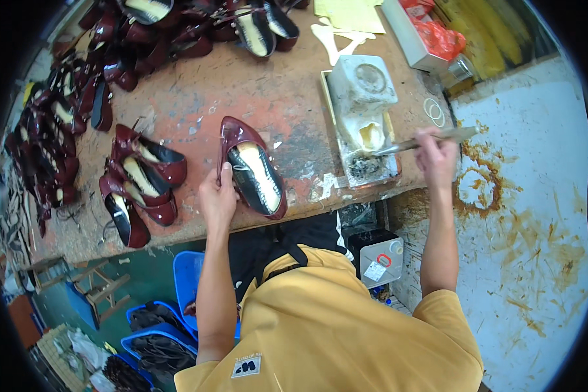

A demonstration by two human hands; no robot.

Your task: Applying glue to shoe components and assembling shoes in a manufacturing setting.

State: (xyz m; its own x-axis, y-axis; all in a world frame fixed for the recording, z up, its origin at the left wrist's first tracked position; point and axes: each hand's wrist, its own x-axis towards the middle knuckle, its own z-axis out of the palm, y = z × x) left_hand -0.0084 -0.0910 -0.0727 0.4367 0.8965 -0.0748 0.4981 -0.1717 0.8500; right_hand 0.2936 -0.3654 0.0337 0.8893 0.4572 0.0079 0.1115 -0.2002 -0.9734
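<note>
My left hand [218, 196] grips the side of a dark red patent shoe [243, 136], which rests on the worn workbench with its toe pointing away from me. Inside the shoe a pale insole strip and black lining show. In my right hand [436, 157] is a brush [410, 144] with a wooden handle, held level. Its tip is at the opening of a whitish glue-crusted container [363, 83], where pale yellow stuff sits in the mouth. The container stands in a shallow tray [385, 181] with dark residue at its near end.
Several dark red shoes [163, 163] stand left of my left hand, with a larger heap [59, 130] beyond. At the back right lie yellow paper [351, 14] and a box holding red plastic [431, 36]. Blue bins [153, 343] and a small stool [91, 297] stand below on the floor.
</note>
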